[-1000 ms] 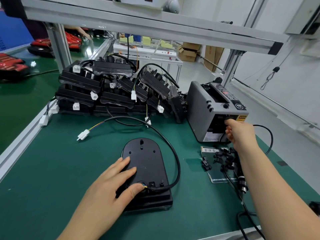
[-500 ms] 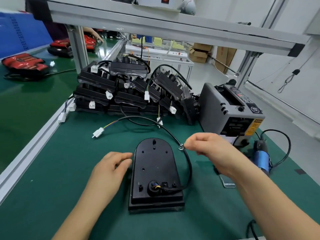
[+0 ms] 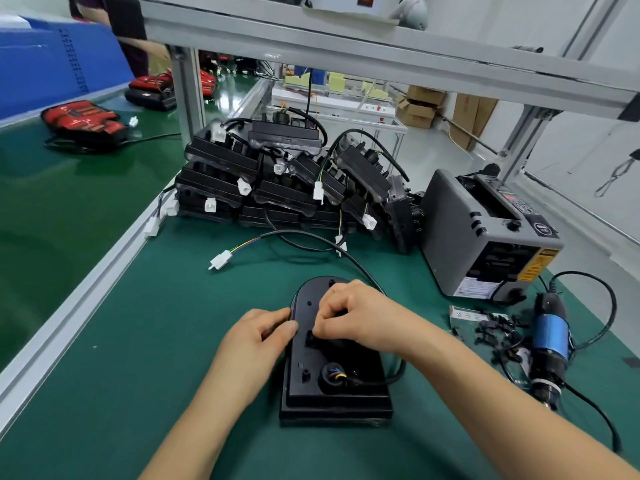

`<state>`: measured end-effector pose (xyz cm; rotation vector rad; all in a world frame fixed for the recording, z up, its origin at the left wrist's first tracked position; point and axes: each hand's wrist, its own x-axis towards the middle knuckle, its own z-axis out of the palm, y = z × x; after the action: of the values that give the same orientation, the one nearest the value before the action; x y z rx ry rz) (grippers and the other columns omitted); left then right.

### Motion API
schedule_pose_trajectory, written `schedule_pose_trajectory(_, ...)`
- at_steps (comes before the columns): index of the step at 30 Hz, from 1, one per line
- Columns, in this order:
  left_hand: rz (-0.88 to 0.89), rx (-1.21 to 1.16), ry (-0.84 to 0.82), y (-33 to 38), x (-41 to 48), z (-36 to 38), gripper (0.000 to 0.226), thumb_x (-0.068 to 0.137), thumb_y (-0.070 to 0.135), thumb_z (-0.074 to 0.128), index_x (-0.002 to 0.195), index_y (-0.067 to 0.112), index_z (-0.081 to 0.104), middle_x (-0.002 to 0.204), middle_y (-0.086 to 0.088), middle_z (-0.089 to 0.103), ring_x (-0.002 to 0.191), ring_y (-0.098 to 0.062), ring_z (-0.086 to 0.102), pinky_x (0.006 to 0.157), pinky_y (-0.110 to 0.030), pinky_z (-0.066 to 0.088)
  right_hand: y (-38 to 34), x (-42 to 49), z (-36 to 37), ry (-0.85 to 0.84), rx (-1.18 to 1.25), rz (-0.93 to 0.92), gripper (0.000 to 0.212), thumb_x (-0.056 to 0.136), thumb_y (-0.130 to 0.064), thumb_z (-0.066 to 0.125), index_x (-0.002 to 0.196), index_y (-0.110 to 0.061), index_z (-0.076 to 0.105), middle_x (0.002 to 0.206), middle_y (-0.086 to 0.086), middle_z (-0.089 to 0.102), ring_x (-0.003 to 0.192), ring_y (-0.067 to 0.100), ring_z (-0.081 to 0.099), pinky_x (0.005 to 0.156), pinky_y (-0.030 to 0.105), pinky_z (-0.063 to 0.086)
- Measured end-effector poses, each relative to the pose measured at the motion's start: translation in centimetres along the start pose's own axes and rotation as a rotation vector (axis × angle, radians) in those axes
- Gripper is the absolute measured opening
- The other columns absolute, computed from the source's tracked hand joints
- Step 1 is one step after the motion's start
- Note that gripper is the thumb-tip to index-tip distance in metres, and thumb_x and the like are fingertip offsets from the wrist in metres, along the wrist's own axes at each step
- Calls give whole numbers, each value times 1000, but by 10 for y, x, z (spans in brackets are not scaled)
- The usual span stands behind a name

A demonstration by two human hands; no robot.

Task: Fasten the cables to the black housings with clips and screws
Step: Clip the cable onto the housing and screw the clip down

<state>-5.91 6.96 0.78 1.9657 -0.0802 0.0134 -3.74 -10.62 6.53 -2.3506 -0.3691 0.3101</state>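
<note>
Nearest the person, the housing (image 3: 334,382) lay flat on the green mat (image 3: 138,375), back side up. The left hand (image 3: 256,337) gripped its left rim with curled fingers and thumb. The right hand (image 3: 356,317) was curled over the middle, its fingertips pinching what looked like a small black clip (image 3: 310,337).

The cable (image 3: 394,374) left the socket near the bottom, looped right, passed under the right hand and ran off to a white plug (image 3: 220,261). Whether it sat in the clip was hidden.

If the clip went down off its hole or beside the cable, the screw would probably bind or pinch the wires. The stiff loop could also spring the clip loose.

Further right lay the screwdriver (image 3: 550,341) and loose clips (image 3: 495,329). Beyond them stood a grey machine (image 3: 460,237) and a pile of housings (image 3: 277,181).
</note>
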Motion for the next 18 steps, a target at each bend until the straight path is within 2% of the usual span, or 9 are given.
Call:
schedule_pose_trajectory(3,-7,-6,-3,0,0,0,23,90,24,61,111,30,69,100,8,61,93,4,56,74,-3,36,-1,3,0,4,-30,22,12,76,-21,73,63,-20,71,81,-10,58,75,7,59,73,25,50)
schedule_pose_trajectory(7,-1,0,13,-2,0,1,23,89,25,62,111,28,68,97,6,61,89,3,56,70,-1,36,-2,4,2,3,-67,24,10,77,-22,72,68,-17,73,82,-8,58,69,-7,51,62,11,43)
schedule_pose_trajectory(14,-4,15,12,-4,0,1,25,89,27,62,113,27,68,96,10,60,89,5,55,71,-2,36,-2,5,3,7,-121,27,12,78,-22,70,67,-17,71,83,-6,58,79,1,47,71,22,45)
schedule_pose_trajectory(16,0,17,1,-2,0,1,22,88,28,63,109,33,68,95,10,59,86,7,54,70,-2,36,-1,5,4,10,-132,37,13,77,-23,70,65,-19,70,83,-7,58,83,6,47,71,21,41)
schedule_pose_trajectory(18,12,29,-25,2,-2,1,18,85,33,65,92,49,64,91,10,57,81,8,53,66,-1,35,-1,5,6,15,-148,47,17,77,-24,69,60,-26,66,83,-9,57,88,10,47,71,20,38)
